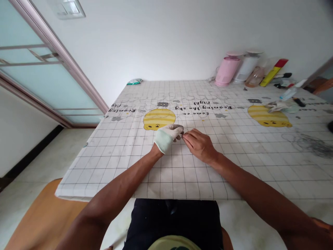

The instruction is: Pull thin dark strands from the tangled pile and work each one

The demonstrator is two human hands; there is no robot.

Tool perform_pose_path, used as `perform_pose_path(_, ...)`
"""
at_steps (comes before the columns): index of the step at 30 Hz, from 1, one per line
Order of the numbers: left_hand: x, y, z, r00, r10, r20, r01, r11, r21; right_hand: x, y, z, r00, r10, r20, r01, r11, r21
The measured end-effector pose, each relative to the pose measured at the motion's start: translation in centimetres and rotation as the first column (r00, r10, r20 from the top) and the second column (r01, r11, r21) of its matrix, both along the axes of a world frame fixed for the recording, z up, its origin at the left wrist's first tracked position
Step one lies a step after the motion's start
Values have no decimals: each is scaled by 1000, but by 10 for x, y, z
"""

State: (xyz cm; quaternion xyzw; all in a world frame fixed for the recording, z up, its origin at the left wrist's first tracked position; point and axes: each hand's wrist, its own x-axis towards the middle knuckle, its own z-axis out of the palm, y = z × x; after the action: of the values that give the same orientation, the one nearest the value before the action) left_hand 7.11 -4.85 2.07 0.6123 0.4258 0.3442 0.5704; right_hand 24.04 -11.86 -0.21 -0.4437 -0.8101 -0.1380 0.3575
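Observation:
Over the middle of the table, my left hand (169, 136) wears a white glove with a pale green cuff. Its fingers are pinched together. My bare right hand (199, 144) meets it fingertip to fingertip, thumb and fingers also pressed closed. Whatever sits between the two pinches is too small and too covered by the fingers to name. Both hands are just above the checked tablecloth (171, 170), close to a printed yellow striped bear (159, 118). A loose tangle of thin grey wire (318, 146) lies on the cloth far to the right.
Toward the back right stand a pink cylinder-shaped device (228, 70), a white one (247, 67) and a yellow box with a red end (274, 73). A crumpled glove (283, 106) and a clear bottle (292, 90) lie nearer. A green packet (134, 82) rests at the back left corner.

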Motion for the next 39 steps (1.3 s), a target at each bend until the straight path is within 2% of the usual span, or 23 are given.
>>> perform_pose_path(3, 0, 0, -1, 1000, 15, 8, -15, 999, -40, -5, -3, -2, 999, -9, 48, 8, 1000, 22)
perform_pose_path(7, -5, 2, 1, 998, 17, 55, -14, 999, -46, -5, -11, 2, 997, 73, 1, -73, 997, 32)
perform_pose_path(10, -9, 6, 0, 993, -66, 101, 73, 995, -63, 2, -13, 13, 970, 58, -237, -61, 998, -5)
perform_pose_path(12, -10, 6, 0, 980, -149, 135, 161, 984, -79, 10, -8, 22, 877, -2, -481, -65, 990, -124)
perform_pose_path(14, -11, 3, 0, 958, -247, 148, 261, 961, -88, 17, -2, 28, 739, -33, -673, -217, 934, -284)
perform_pose_path(17, -10, -4, 2, 910, -385, 153, 403, 909, -110, 22, 6, 31, 574, -24, -818, -541, 740, -401)
perform_pose_path(19, -10, -7, 2, 881, -442, 168, 466, 871, -153, 19, 7, 28, 504, -44, -863, -650, 639, -412)
perform_pose_path(21, -9, -8, 1, 860, -481, 173, 509, 835, -209, 15, 6, 26, 446, -83, -891, -686, 607, -400)
perform_pose_path(23, -8, -7, -2, 849, -501, 167, 528, 813, -247, 10, 4, 26, 412, -113, -904, -658, 649, -381)
perform_pose_path(25, -8, -5, -3, 851, -499, 164, 525, 818, -235, 9, 3, 28, 434, -119, -893, -559, 742, -370)
perform_pose_path(28, -10, -7, 2, 893, -438, 101, 448, 887, -111, 14, 3, 30, 583, -121, -804, -257, 911, -323)
perform_pose_path(30, -10, -10, 8, 936, -351, 10, 351, 936, -6, 20, 5, 27, 728, -129, -673, -31, 975, -220)
perform_pose_path(32, -7, -15, 14, 964, -260, -60, 263, 963, 60, 25, 8, 21, 848, -148, -509, 104, 988, -114)
perform_pose_path(34, -1, -19, 17, 976, -195, -92, 202, 977, 69, 26, 11, 13, 911, -162, -380, 147, 987, -69)
perform_pose_path(37, 8, -20, 13, 985, -141, -95, 146, 988, 43, 18, 13, 5, 932, -150, -331, 130, 988, -81)
perform_pose_path(39, 12, -18, 8, 993, -105, -57, 106, 994, 16, 10, 13, 5, 902, -140, -408, 92, 987, -135)
